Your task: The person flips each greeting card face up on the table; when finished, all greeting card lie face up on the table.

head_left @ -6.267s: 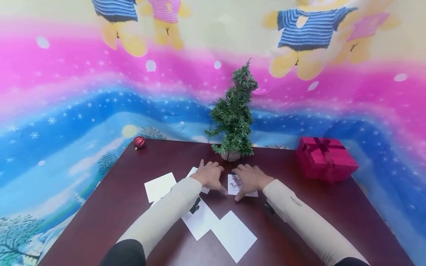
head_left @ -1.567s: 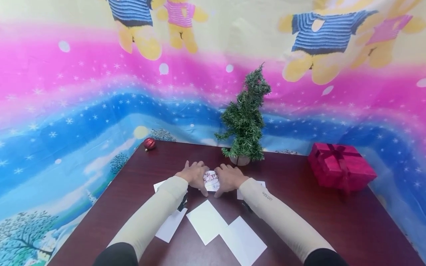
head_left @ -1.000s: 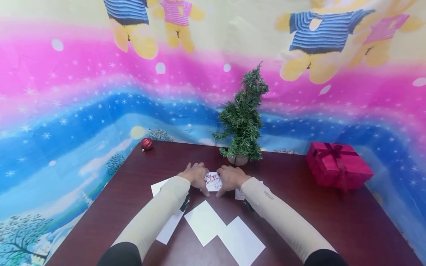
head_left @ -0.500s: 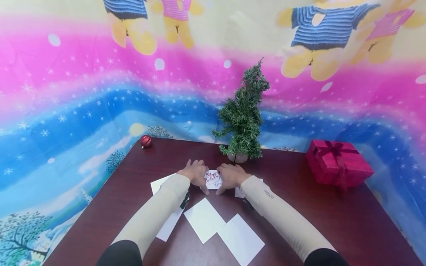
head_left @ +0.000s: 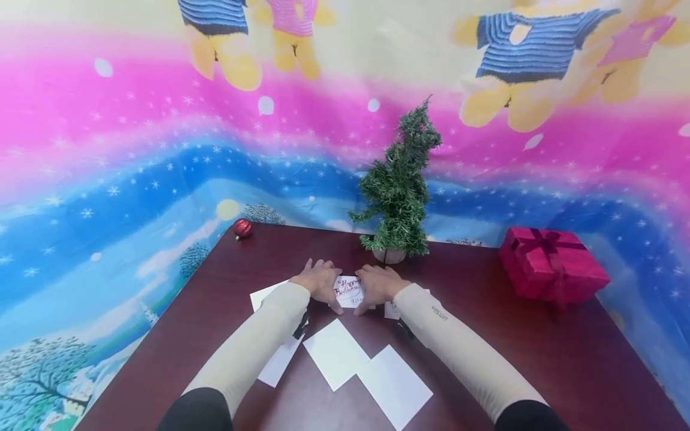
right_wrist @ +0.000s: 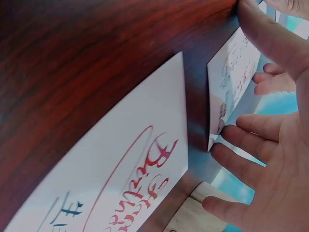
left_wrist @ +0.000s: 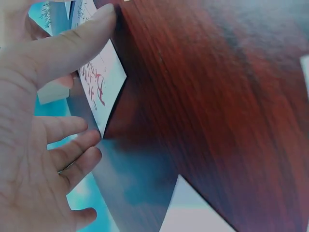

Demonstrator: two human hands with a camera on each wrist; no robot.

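Note:
A white card with red handwriting reading "Happy Birthday" (head_left: 348, 291) lies on the dark table (head_left: 474, 353) in front of the small tree. My left hand (head_left: 320, 284) is at its left side, thumb over the card (left_wrist: 107, 72) in the left wrist view. At the right side is my right hand (head_left: 379, 285), its thumb along the card's near edge. Both hands have their fingers spread and extended, some fingertips at the card's edge. A second birthday card (right_wrist: 120, 159) lies close by to the right, partly hidden by my right forearm in the head view.
Two blank white cards (head_left: 338, 353) lie nearer me, corners meeting. Further white cards (head_left: 280, 362) are partly covered by my left forearm. Behind stand a green artificial tree (head_left: 399, 185), a red bauble (head_left: 242, 228) at far left and a red gift box (head_left: 554, 263) at right.
Earlier, my right hand was on the birthday card now lying to the right. It has since moved left to the middle card, opposite my left hand. Over the last second, the hands have barely moved.

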